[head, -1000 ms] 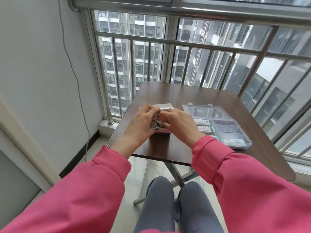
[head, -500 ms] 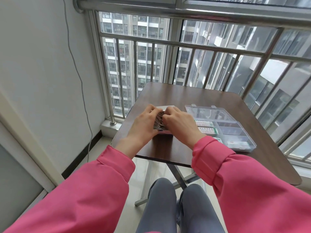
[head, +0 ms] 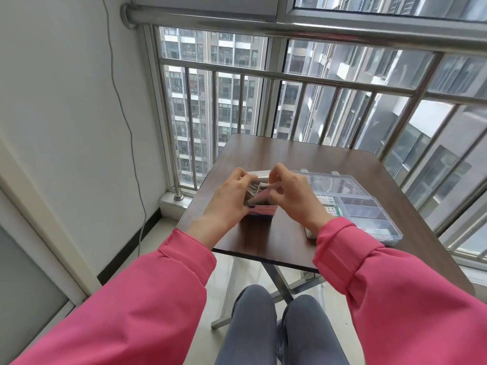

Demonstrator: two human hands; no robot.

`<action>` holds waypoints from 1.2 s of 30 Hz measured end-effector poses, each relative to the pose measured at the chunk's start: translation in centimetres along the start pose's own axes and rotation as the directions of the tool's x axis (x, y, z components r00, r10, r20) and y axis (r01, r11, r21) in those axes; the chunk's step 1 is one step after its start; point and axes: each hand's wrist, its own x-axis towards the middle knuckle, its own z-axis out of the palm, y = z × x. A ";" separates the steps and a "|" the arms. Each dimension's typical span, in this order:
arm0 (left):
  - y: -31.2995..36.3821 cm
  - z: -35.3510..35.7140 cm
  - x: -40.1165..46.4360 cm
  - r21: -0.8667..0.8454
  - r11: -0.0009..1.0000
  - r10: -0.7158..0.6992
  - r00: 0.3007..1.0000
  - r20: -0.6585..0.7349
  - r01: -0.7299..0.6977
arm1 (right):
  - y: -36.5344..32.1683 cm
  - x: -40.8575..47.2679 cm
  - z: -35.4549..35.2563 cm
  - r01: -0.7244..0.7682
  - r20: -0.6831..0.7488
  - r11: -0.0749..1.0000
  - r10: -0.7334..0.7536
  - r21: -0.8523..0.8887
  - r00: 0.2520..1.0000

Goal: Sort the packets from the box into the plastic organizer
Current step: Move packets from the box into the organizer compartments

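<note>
1. Head cam: both my hands work at the box [head: 261, 212], which sits on the dark wood surface [head: 303, 159] near its front-left edge.
2. Left hand [head: 228, 197] wraps the box's left side, fingers curled over the top rim, holding it.
3. Right hand [head: 288, 192] is over the box's right side, fingertips curled down into the open top and pinching at the packets [head: 257, 192] there. Can't tell exactly how many it has hold of.
4. Packets stand packed upright inside the box, greyish w/ one pinkish one tilted toward the front.
5. Box front is pink and blue w/ small print, too small to read. Its white lid flap [head: 259, 174] stands open at the far side, just behind my fingers.
6. Plastic organizer [head: 369, 206] lies just right of the box, partly behind my right wrist. It's clear, w/ its lid [head: 326, 183] folded open and flat on the far side.
7. Green-and-white packets [head: 329, 204] already sit in the organizer's left compartments. Another packet lies in the near-right compartment, blurred.
8. Pink sleeves [head: 369, 259] cover both my forearms, grey trousers show below the surface edge.
9. Steel railing [head: 290, 75] and window stand beyond the surface, tower blocks outside.
</note>
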 end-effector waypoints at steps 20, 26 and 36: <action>1.0 1.0 3.4 0.064 0.996 -0.071 0.992 0.104 0.065 | 2.0 1.0 -3.6 -0.323 -0.088 0.791 0.425 0.520 0.901; 5.2 1.0 3.7 -0.393 0.919 0.018 0.998 -0.057 -0.039 | 2.6 -1.3 -6.0 -0.333 0.112 0.487 0.428 0.807 0.897; 8.0 4.8 4.5 -0.620 0.784 0.071 0.987 0.144 0.034 | 6.0 -3.5 -8.2 -0.381 0.045 0.505 0.557 0.775 0.829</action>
